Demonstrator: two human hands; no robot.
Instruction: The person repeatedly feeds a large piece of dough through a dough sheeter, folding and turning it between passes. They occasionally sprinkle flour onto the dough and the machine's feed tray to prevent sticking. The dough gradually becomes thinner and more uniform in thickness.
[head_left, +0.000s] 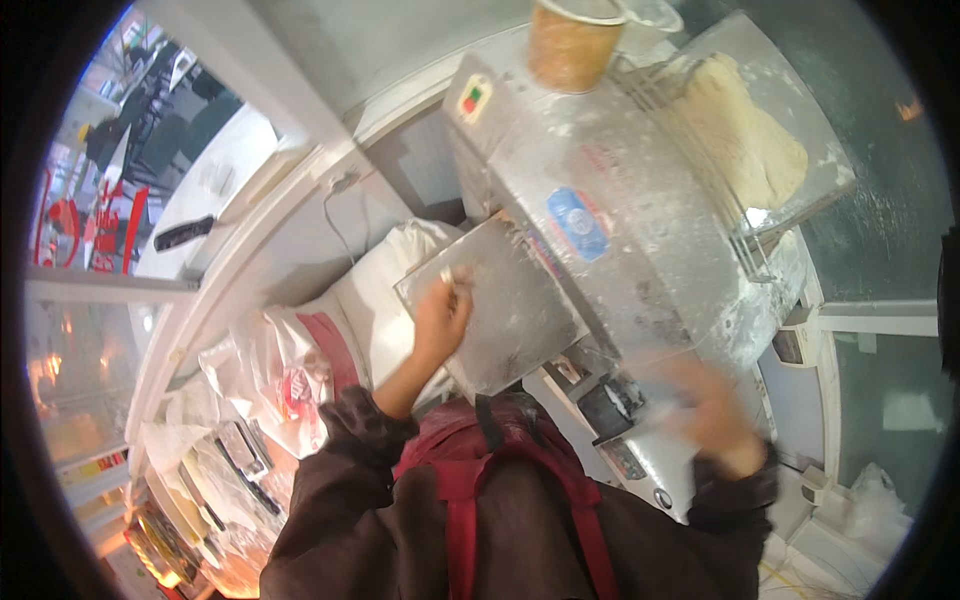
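A stainless-steel dough sheeter (622, 225), dusted with flour, stands in front of me. A large slab of pale dough (739, 139) lies on its far tray (814, 142), behind a wire guard (694, 169). Over the near metal tray (510, 315) is my left hand (442, 311), its fingers curled. A small pale spot shows at those fingertips, too blurred to name. My right hand (709, 409) is heavily smeared by motion beside the sheeter's near right end, and whether it holds anything cannot be made out.
An orange-brown tub (576, 45) stands on the sheeter beside its green and red switch (472, 99). White sacks (300, 367) lean at the left. Farther left are knives (201, 499) on a wrapped surface. A black-handled tool (184, 234) rests on the white ledge (225, 172) by the window.
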